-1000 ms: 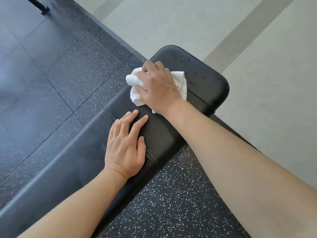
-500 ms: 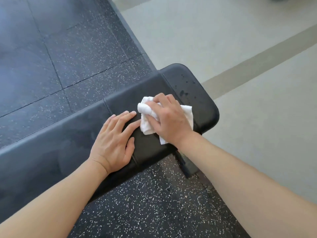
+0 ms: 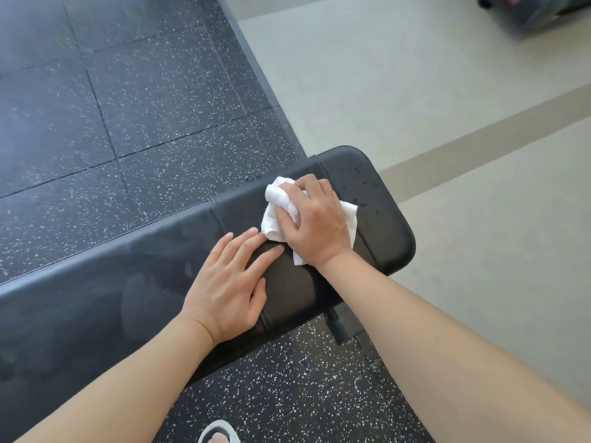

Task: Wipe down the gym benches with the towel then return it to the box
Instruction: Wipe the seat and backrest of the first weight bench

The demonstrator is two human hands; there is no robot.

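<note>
Right hand (image 3: 315, 223) sits on top of the white towel (image 3: 277, 215), fingers curled over its bunched upper-left part, palm pressing the rest flat onto the bench pad (image 3: 380, 225). Towel is centre-right of the frame, on the short end section of the black bench, between the two cross seams. One towel corner sticks out to the right of the hand, another below near the wrist.

Left hand (image 3: 228, 289) lies flat on the pad just below-left of the towel, fingers straight and slightly spread, gripping nothing. Its fingertips (image 3: 254, 232) reach the towel's lower-left edge; touching or a hair apart, can't tell.

Bench runs diagonally from the left edge to centre-right, rounded end pointing right. Dark droplet specks on the rounded end right of the towel. Faint smeared streaks on the long section at left.

Black speckled rubber floor tiles (image 3: 144, 100) fill the upper left and bottom centre. Pale grey floor (image 3: 367, 75) with a beige stripe (image 3: 486, 142) on the right. A dark bench frame piece (image 3: 335, 327) shows under the pad. Sandalled foot (image 3: 219, 433) at the bottom edge. Blurred dark object (image 3: 537, 9) in the top right corner, can't identify.
</note>
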